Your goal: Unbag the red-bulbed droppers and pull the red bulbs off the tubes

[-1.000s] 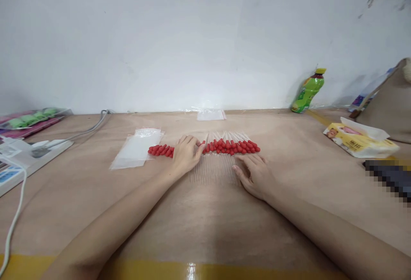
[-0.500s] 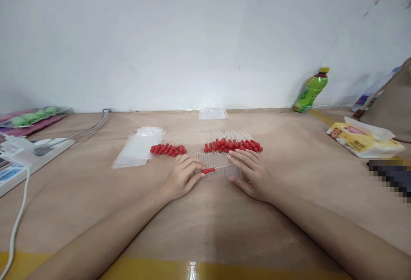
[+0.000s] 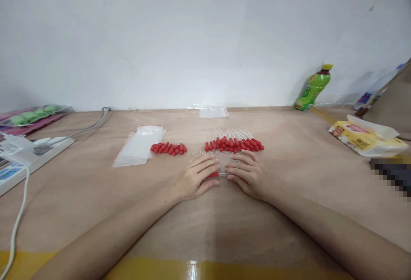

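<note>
My left hand [image 3: 197, 178] is closed around the red rubber bulb [image 3: 213, 175] of a dropper, between thumb and fingers. The dropper's clear glass tube [image 3: 222, 174] points right, into the closed fingers of my right hand [image 3: 248, 175]. Beneath both hands lies a row of loose clear glass tubes [image 3: 224, 158], partly hidden by them. Just beyond the tubes is a pile of droppers with red bulbs [image 3: 236, 144], their thin tips pointing at the wall. Loose red rubber bulbs [image 3: 168, 148] lie together left of that pile.
Clear zip bags [image 3: 138, 146] lie at the left, and another bag [image 3: 213, 112] is by the wall. A power strip [image 3: 38, 153] with cables is far left. On the right are a green bottle [image 3: 314, 89], a tissue pack [image 3: 366, 138] and a dark pixelated object [image 3: 391, 173].
My left hand has moved right and slightly nearer, with its fingers now covering more of the red bulb. The dropper has shifted right and lies more level between my hands.
</note>
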`<action>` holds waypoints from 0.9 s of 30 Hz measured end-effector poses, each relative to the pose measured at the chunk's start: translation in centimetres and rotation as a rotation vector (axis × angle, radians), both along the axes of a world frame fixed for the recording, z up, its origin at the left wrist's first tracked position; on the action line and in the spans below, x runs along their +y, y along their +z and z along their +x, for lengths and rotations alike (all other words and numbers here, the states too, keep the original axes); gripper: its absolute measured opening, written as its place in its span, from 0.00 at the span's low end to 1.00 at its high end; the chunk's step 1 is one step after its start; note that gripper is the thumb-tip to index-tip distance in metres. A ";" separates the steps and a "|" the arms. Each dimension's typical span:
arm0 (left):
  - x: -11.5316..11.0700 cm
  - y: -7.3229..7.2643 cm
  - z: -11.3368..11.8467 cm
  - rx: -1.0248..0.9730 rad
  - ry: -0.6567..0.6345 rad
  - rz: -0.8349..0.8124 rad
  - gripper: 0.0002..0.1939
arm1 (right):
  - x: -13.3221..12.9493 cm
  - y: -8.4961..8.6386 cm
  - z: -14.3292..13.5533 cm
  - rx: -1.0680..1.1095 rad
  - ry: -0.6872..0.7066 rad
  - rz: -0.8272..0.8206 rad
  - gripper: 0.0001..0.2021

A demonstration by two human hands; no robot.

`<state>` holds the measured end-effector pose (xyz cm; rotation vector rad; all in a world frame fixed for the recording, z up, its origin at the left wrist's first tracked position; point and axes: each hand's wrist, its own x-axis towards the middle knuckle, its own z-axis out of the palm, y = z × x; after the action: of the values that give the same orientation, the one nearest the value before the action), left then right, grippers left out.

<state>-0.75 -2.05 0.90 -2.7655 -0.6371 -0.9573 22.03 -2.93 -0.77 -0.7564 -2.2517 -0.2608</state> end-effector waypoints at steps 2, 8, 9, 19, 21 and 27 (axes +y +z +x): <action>0.2 -0.3 0.3 -0.022 -0.020 0.050 0.12 | 0.0 0.0 -0.1 0.001 0.003 -0.001 0.07; 0.2 -0.8 0.5 -0.039 -0.027 0.059 0.10 | 0.2 -0.6 -0.7 0.043 0.035 0.021 0.08; 0.1 -0.8 0.5 -0.045 -0.028 0.058 0.11 | 0.3 -0.8 -0.8 0.055 0.045 0.029 0.08; -0.3 -0.7 0.7 -0.023 -0.040 0.013 0.06 | 0.1 -1.3 -1.0 0.073 0.186 0.008 0.07; -0.4 -0.6 0.7 -0.015 -0.041 -0.016 0.06 | 0.0 -1.2 -1.0 0.073 0.200 0.013 0.07; -0.6 -0.3 0.5 -0.011 -0.053 -0.091 0.08 | -0.2 -1.0 -0.9 0.065 0.220 0.028 0.06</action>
<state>-0.21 -2.61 0.55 -2.8723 -0.6269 -0.9778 21.13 -3.12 -1.82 -0.4897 -2.2416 -0.1590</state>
